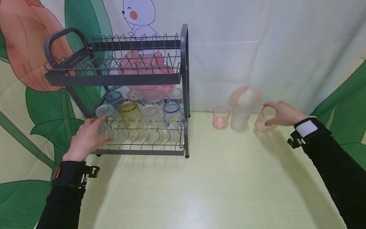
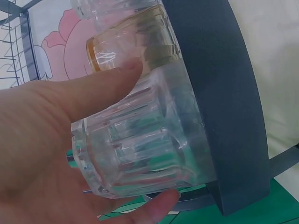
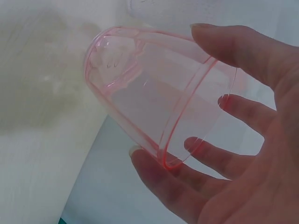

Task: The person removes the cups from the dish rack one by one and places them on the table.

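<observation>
At the left front of the rack's lower shelf, my left hand [image 1: 88, 137] is wrapped around a clear ribbed glass [image 2: 140, 144]. Its thumb lies along one side, close to a yellow glass [image 2: 133, 42], and a fingertip reaches the other side. The held glass has its thick base toward my palm. On the right, my right hand [image 1: 281, 114] grips a pink glass [image 3: 140, 88] near its rim, thumb opposite the fingers. That pink glass is tilted; whether its base touches the table [image 1: 223, 178] cannot be told. A frosted glass [image 1: 240, 121] and another pink glass [image 1: 221, 117] stand to its left.
A dark two-tier dish rack [image 1: 114, 80] stands at the left back, with wire slots on its upper tier. Several more glasses fill its lower shelf, among them a blue-ringed glass [image 1: 172, 116]. A patterned curtain [image 1: 228, 41] hangs behind.
</observation>
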Available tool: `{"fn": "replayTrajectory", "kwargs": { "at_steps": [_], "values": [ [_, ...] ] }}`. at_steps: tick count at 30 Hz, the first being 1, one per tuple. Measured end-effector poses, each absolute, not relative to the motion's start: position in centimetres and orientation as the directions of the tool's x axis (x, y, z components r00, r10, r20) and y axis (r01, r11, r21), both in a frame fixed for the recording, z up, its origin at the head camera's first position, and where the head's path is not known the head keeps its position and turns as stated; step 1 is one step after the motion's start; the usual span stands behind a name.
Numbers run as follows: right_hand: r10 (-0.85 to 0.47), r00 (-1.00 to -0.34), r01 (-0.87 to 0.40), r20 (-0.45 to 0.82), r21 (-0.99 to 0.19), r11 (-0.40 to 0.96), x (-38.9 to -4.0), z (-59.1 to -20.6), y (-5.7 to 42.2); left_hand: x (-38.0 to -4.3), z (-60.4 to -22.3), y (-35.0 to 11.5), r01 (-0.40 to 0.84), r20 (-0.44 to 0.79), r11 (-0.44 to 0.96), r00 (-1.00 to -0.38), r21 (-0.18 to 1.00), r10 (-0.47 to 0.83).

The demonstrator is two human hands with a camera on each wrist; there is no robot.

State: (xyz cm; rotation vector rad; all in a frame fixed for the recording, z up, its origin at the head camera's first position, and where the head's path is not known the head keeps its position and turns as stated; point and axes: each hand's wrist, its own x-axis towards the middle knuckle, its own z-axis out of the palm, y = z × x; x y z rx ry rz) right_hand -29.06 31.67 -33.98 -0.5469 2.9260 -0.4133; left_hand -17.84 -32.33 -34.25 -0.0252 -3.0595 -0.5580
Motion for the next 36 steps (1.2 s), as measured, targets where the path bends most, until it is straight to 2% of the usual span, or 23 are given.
{"fn": "replayTrajectory", "kwargs": {
  "at_steps": [11, 18, 30, 36],
  "values": [
    [-0.329, -0.934, -0.279, -0.138, -0.292, 0.915, -30.7, -35.6, 31.4, -18.0, -33.4, -32.4, 0.005, -0.052, 0.95, -0.998, 0.312, 0.022],
    [-0.355, -0.928, -0.312, -0.108, -0.295, 0.903, -31.3, -36.1, 30.9, -18.2, -32.5, -32.3, 0.01, -0.08, 0.958, -0.996, 0.286, 0.035],
    [-0.35, -0.926, -0.296, -0.139, -0.308, 0.904, -32.0, -36.3, 29.6, -18.3, -31.7, -32.2, -0.02, -0.136, 0.961, -0.991, 0.276, 0.018],
    [-0.357, -0.928, -0.304, -0.108, -0.333, 0.892, -32.7, -36.7, 29.2, -18.3, -31.5, -32.1, -0.033, -0.147, 0.963, -0.989, 0.268, 0.007]
  ]
}}
